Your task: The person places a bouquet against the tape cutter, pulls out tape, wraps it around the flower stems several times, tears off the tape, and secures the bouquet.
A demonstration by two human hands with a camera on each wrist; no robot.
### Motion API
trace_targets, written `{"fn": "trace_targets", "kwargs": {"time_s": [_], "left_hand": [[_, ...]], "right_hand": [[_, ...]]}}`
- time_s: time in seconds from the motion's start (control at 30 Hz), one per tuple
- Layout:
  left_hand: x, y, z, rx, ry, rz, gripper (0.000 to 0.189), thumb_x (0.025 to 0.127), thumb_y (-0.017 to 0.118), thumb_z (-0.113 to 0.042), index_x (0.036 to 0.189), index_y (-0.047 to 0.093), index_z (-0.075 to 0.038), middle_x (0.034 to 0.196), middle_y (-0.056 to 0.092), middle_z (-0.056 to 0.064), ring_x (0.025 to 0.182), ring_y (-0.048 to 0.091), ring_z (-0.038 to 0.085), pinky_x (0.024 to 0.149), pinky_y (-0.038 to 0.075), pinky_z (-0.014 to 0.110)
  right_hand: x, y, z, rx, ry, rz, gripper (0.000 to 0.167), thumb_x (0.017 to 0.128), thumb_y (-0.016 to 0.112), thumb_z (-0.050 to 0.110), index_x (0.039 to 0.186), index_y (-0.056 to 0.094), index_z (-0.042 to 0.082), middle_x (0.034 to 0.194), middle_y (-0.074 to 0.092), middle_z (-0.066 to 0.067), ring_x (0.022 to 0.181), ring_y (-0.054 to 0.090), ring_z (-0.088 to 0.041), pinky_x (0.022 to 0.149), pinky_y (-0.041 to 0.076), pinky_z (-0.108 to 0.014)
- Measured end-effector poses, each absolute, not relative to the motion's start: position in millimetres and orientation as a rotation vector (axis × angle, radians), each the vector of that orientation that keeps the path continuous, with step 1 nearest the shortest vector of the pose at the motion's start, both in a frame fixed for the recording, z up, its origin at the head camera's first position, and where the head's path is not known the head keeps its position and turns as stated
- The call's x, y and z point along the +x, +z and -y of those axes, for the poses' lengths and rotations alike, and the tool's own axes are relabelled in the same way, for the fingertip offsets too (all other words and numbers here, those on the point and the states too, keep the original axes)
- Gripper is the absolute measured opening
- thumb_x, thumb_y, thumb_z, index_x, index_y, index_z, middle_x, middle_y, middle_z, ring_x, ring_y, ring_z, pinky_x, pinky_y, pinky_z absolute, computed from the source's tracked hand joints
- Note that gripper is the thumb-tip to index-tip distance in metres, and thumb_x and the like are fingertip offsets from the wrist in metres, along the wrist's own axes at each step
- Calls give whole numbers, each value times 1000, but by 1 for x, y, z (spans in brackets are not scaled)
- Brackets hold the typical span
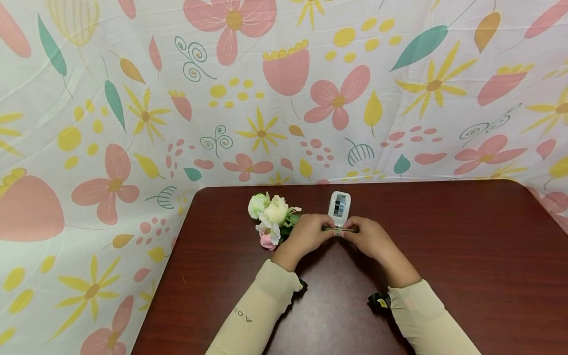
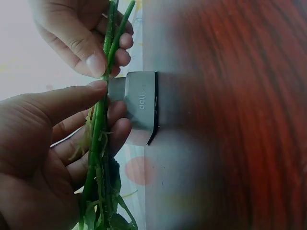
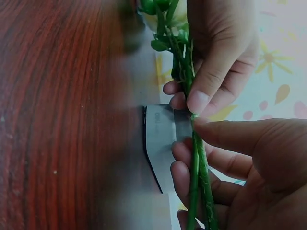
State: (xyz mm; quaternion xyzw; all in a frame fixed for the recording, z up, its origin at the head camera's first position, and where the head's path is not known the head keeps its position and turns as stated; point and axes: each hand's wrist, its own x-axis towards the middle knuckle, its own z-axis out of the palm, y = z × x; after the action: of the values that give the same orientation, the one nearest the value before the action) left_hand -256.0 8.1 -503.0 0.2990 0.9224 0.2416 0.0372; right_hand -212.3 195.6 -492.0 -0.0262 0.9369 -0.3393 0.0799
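Observation:
A bunch of artificial flowers (image 1: 276,211), white, pale green and pink, lies across the table with its heads to the left. My left hand (image 1: 308,232) pinches its green stems (image 2: 98,127) between thumb and fingers. Close beside it, my right hand (image 1: 370,237) grips the stem ends (image 3: 204,184) the same way, the two thumb tips almost meeting. Just behind the fingers stands a white tape dispenser (image 1: 339,206) marked "deli". A greyish strip, seemingly tape (image 2: 116,86), spans from the dispenser to the stems; fingers partly hide where it meets them.
The dark red-brown wooden table (image 1: 466,256) extends to both sides of the arms. A floral-print cloth (image 1: 310,148) hangs behind its back edge and along the left. Black wrist mounts (image 1: 379,301) sit under the sleeves.

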Motion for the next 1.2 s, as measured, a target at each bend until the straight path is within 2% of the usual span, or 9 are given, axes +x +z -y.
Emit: {"fn": "trace_targets", "kwargs": {"time_s": [0.3,0.43,0.63,0.87,0.97,1.03,1.1,1.2], "left_hand": [[-255,-504,-7,999,676,-2901,9,94,74,-30,99,73,-23,97,75,-8,82,66,7,74,51,24],[-256,-506,-6,1028,652,-2917,9,93,74,-30,100,73,-25,98,74,-9,82,65,6,74,50,24],[-257,-507,-5,1062,657,-2904,9,94,73,-29,102,74,-26,104,74,-10,88,67,7,78,52,24],[-258,-508,-4,1127,609,-2905,7,93,74,-28,100,75,-27,101,73,-12,87,67,7,79,52,23],[-258,-507,-3,1139,609,-2897,8,94,73,-28,101,75,-27,103,72,-12,89,68,8,81,52,23],[-258,-507,-3,1146,616,-2893,8,94,73,-27,102,75,-26,104,73,-11,91,69,8,83,53,23],[-258,-506,-2,1151,632,-2885,9,95,73,-26,103,75,-25,106,73,-11,93,69,8,84,53,23],[-258,-507,-2,1158,647,-2875,10,95,73,-26,104,75,-24,106,73,-10,94,70,9,85,53,23]], "right_hand": [[-211,-495,-193,-121,-997,-2876,10,96,69,24,97,67,14,73,63,1,67,54,-15,65,41,-31],[-211,-498,-193,-177,-974,-2942,10,95,71,23,92,65,16,75,65,1,70,54,-16,66,41,-32],[-209,-499,-192,-290,-897,-3046,10,92,74,19,89,65,16,87,75,-5,73,63,-17,65,48,-38],[-209,-498,-192,-281,-869,-3034,12,92,74,21,91,66,13,80,71,-3,68,59,-15,62,45,-35],[-211,-497,-194,-245,-901,-2988,12,97,68,22,96,66,10,77,69,-2,64,57,-13,61,45,-33],[-212,-496,-196,-211,-931,-2986,16,101,62,22,105,65,7,82,71,-7,66,60,-16,63,48,-35],[-215,-495,-198,-175,-955,-2994,24,103,56,19,118,61,2,95,73,-15,76,66,-24,69,52,-41],[-220,-494,-200,-156,-934,-3009,42,104,53,15,141,49,-4,123,66,-27,104,66,-40,85,53,-54]]}}
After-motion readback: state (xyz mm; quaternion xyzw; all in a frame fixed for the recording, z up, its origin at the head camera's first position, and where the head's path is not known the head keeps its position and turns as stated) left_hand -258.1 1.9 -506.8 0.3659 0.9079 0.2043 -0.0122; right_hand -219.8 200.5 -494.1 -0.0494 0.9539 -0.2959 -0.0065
